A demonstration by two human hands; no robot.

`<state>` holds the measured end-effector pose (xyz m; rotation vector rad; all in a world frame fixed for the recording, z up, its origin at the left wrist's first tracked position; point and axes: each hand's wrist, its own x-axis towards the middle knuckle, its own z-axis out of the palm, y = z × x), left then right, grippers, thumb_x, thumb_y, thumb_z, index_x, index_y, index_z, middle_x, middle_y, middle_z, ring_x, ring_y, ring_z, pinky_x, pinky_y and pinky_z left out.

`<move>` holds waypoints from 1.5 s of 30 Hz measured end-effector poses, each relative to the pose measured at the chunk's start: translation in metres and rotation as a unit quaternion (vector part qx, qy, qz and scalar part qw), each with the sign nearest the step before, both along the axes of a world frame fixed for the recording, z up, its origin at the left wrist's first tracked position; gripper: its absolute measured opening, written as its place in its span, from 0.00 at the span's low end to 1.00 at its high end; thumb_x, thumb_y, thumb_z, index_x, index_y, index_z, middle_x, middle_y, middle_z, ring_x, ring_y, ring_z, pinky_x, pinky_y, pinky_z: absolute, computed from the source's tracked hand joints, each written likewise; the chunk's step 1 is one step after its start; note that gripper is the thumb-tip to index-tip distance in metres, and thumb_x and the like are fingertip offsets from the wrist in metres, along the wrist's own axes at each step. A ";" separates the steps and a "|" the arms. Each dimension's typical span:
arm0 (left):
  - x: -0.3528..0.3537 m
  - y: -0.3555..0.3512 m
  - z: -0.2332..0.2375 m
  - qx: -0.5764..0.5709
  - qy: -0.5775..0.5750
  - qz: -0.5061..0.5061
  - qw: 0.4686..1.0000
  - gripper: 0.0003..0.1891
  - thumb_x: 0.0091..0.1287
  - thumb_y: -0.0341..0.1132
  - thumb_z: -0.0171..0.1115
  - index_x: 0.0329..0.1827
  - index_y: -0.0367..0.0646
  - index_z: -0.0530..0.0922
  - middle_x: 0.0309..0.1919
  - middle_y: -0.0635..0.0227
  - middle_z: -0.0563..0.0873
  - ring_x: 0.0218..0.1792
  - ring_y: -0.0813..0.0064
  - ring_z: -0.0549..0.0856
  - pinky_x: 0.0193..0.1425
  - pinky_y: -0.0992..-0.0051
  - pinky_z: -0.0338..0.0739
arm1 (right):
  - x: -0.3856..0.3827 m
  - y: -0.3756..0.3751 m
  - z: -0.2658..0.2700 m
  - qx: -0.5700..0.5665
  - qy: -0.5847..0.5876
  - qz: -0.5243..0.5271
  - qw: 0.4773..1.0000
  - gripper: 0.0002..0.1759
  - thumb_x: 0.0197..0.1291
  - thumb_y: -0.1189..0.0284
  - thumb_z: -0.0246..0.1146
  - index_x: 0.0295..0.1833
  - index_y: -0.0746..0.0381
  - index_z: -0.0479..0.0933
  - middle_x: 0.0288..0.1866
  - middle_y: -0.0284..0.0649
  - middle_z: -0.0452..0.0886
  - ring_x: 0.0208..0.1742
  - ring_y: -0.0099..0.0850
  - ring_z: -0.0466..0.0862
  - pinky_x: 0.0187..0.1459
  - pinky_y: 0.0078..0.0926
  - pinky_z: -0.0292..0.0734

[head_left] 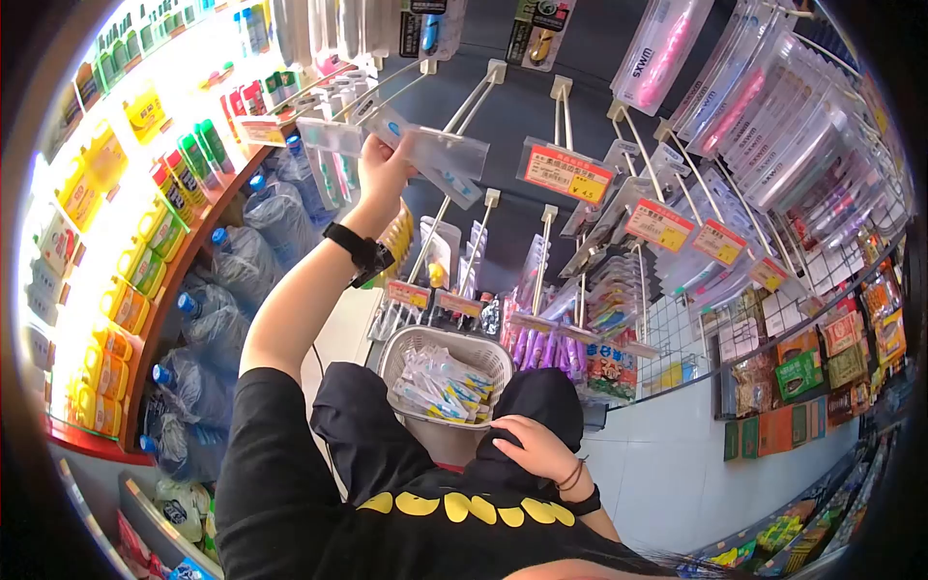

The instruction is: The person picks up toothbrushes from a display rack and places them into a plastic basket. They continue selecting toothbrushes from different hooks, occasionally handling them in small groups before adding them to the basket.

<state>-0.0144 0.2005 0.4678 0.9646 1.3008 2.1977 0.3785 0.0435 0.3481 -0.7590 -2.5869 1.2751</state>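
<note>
My left hand (385, 179) is raised to the pegs at the upper centre, its fingers closed on a clear plastic package (423, 159) beside an empty-looking clear tag holder (454, 152). Other toothbrush packs (333, 169) hang just left of it. Lower down, my right hand (532, 449) rests with fingers apart on my right knee, by the rim of a light grey basket (505, 362). Several packaged items with blue and yellow parts (445, 384) lie in the basket, which stands between my knees.
Metal pegs (565, 116) with orange price tags (564, 172) stick out in front. Long clear packs (788, 145) hang at the right. Large water bottles (208, 314) stand under the bright shelf (193, 232) on the left. A wire grid (677, 338) holds more goods at the right.
</note>
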 end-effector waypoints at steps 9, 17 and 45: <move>0.031 -0.058 0.002 0.097 -0.140 -0.074 0.983 0.11 0.70 0.35 0.56 0.48 0.41 0.68 0.39 0.63 0.79 0.46 0.69 0.83 0.46 0.65 0.82 | -0.010 -0.014 -0.009 0.002 -0.007 0.045 0.999 0.18 0.61 0.65 0.58 0.54 0.63 0.73 0.53 0.48 0.78 0.54 0.46 0.77 0.57 0.36 0.72; 0.016 -0.062 0.005 0.142 -0.336 -0.217 0.905 0.12 0.64 0.41 0.58 0.40 0.42 0.70 0.28 0.70 0.75 0.28 0.74 0.77 0.33 0.76 0.73 | -0.012 -0.018 -0.014 0.012 0.002 0.058 0.998 0.18 0.61 0.65 0.58 0.54 0.63 0.73 0.53 0.48 0.78 0.54 0.45 0.77 0.56 0.37 0.72; -0.078 -0.100 -0.018 0.069 0.006 0.079 0.994 0.09 0.66 0.38 0.61 0.39 0.45 0.72 0.27 0.76 0.77 0.24 0.85 0.76 0.27 0.82 0.74 | 0.002 -0.024 -0.029 0.020 -0.010 0.040 0.999 0.18 0.60 0.64 0.59 0.53 0.62 0.74 0.52 0.47 0.78 0.53 0.45 0.78 0.56 0.38 0.72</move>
